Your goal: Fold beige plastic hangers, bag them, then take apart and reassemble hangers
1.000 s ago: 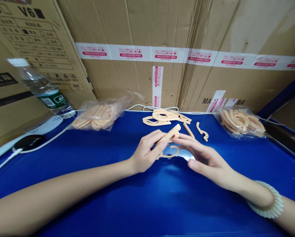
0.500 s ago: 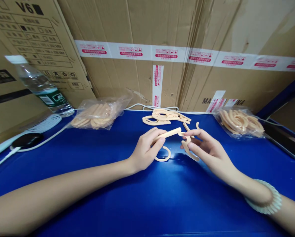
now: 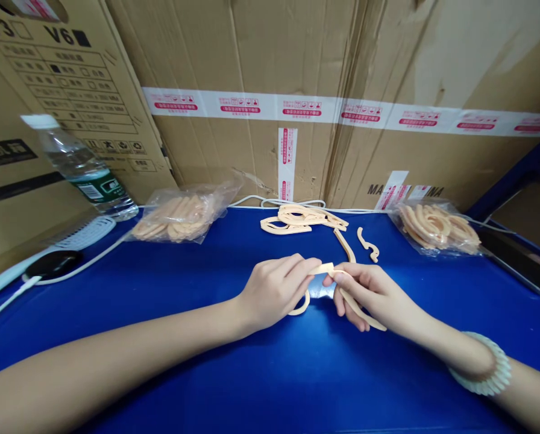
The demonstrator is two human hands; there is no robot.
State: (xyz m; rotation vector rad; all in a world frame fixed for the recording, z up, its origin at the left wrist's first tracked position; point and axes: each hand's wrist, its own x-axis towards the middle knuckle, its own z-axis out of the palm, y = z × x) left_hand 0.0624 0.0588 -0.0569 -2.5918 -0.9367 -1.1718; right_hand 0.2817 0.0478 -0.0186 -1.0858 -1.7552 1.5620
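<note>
My left hand (image 3: 274, 292) is closed in a pinch on a flat beige strip (image 3: 322, 269), whose shape resembles a hanger arm. My right hand (image 3: 381, 292) pinches a curved beige piece (image 3: 364, 314) that slants down past its fingers. The ends of the two pieces meet between my fingertips; whether they are joined I cannot tell. Beneath my left hand lies a beige ring-shaped piece (image 3: 302, 306), partly covered. Just beyond my right hand are a beige strip (image 3: 344, 245) and an S-shaped hook piece (image 3: 368, 245).
Beige pieces (image 3: 304, 217) lie heaped at the back of the blue table (image 3: 234, 386). Clear bags of similar pieces stand left (image 3: 179, 217) and right (image 3: 437, 228). A water bottle (image 3: 93, 181), a white comb-like item (image 3: 84, 234), a black puck (image 3: 53, 263) and cardboard boxes (image 3: 252, 157) surround them.
Both hands have come nearer me and closer together, bringing the ends of their pieces into contact. The hook piece by my right hand is now fully uncovered.
</note>
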